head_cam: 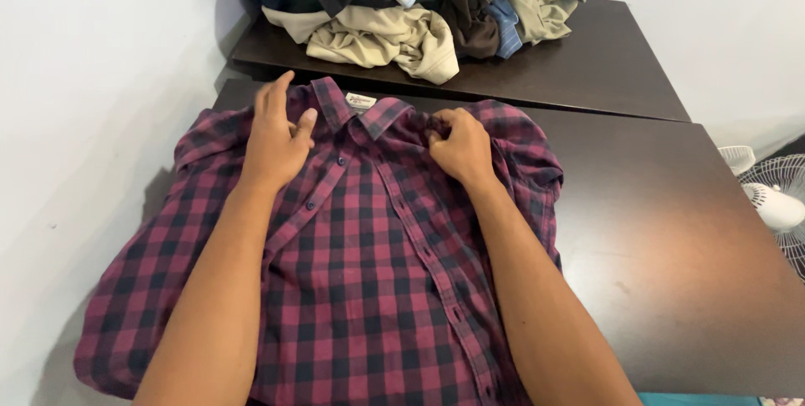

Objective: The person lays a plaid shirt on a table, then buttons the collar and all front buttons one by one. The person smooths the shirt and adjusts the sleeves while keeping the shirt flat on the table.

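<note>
Dark brown, the desk (671,230) carries a maroon-and-black checked shirt (369,272) spread front-up on its left half, collar at the far edge. My left hand (277,137) lies flat and spread by the collar while my right hand (459,148) is pinched shut on the shirt's shoulder fabric; pulling gently outward there, I judge, keeps the cloth smooth. Beyond, a clothes pile (402,12) crowds the far side, and a white fan (776,200) stands at right.

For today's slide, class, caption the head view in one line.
Both hands, left hand flat and right hand pinching, on a plaid shirt.
</note>
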